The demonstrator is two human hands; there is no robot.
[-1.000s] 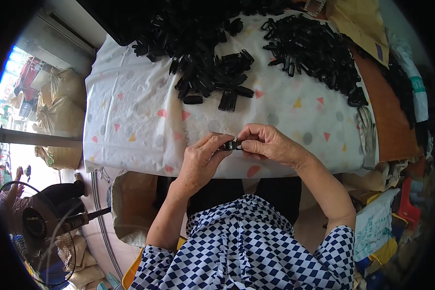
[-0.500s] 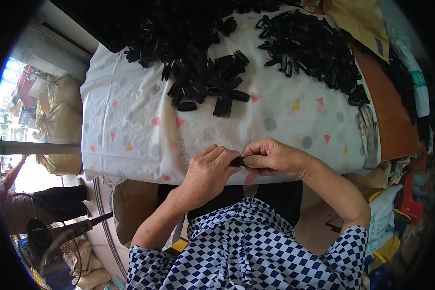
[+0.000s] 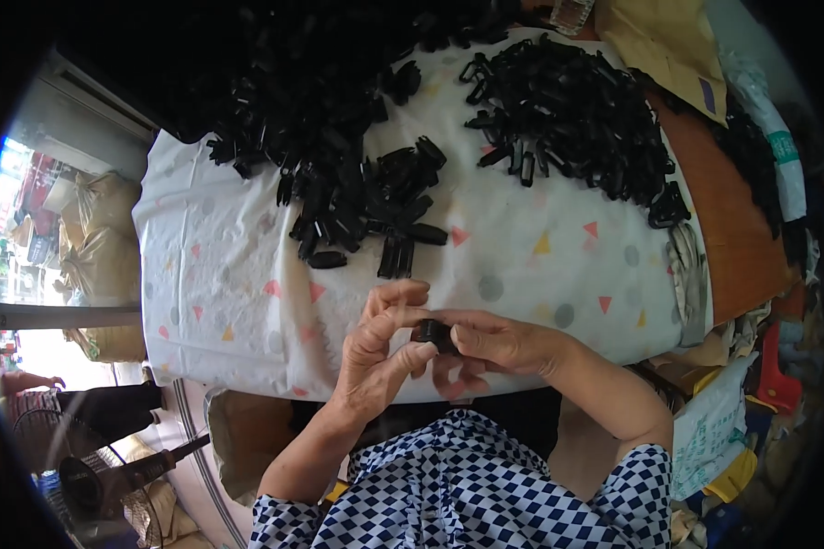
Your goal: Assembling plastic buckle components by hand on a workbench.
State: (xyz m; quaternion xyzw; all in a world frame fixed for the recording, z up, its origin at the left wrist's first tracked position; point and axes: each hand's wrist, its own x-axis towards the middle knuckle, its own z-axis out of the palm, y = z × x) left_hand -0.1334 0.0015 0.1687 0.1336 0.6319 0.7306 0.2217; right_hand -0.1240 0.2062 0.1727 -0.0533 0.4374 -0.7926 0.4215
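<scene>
Between my two hands, over the near edge of the covered table, is a small black plastic part (image 3: 431,331). My left hand (image 3: 382,352) pinches it from the left between thumb and fingers. From the right, my right hand (image 3: 494,340) grips the same part with its thumb and forefinger, partly hiding it. Beyond my hands lies a large loose heap of black plastic parts (image 3: 339,183), with a few strays at its near end. Farther right is a second pile of similar black parts (image 3: 568,119).
A white patterned cloth (image 3: 220,247) covers the table, and brown wood (image 3: 751,247) shows on its right. A folded grey-white glove-like cloth (image 3: 688,274) lies at the right edge. At lower left stands a fan (image 3: 92,480); another person's arm (image 3: 29,382) shows beyond it.
The view has tilted, so the table sits lower in the picture. My left fingers have shifted from a curled grip to a raised pinch on the black part.
</scene>
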